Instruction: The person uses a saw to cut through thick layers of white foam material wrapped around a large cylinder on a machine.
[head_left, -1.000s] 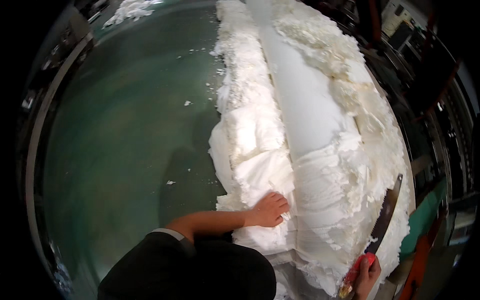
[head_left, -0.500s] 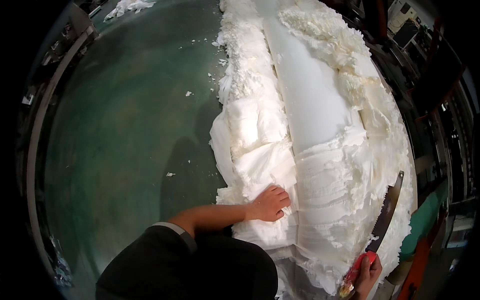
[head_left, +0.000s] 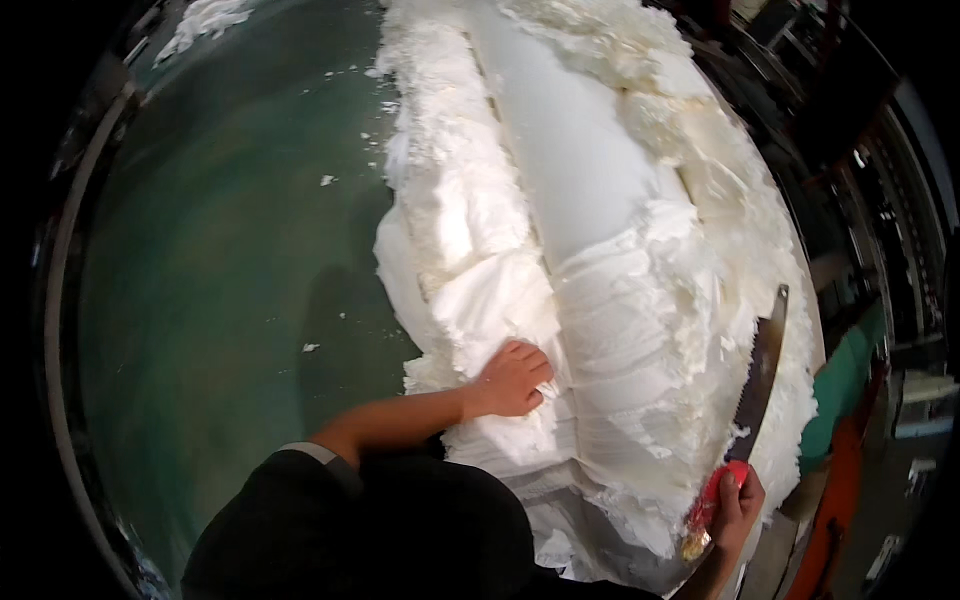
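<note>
Now the left hand [head_left: 510,381] rests on the torn white sheeting [head_left: 620,330], its fingers curled; whether they pinch a layer, I can't tell. Across the pile, the right hand [head_left: 738,503] wraps its fingers round the red handle [head_left: 703,508] of a handsaw [head_left: 762,375], blade over the sheeting's outer flank. That mass runs along the right edge of the visible green floor [head_left: 220,250]. Layers look soft, light, easily torn, best taken in thick folds; the saw looks stiff, safest by its handle.
</note>
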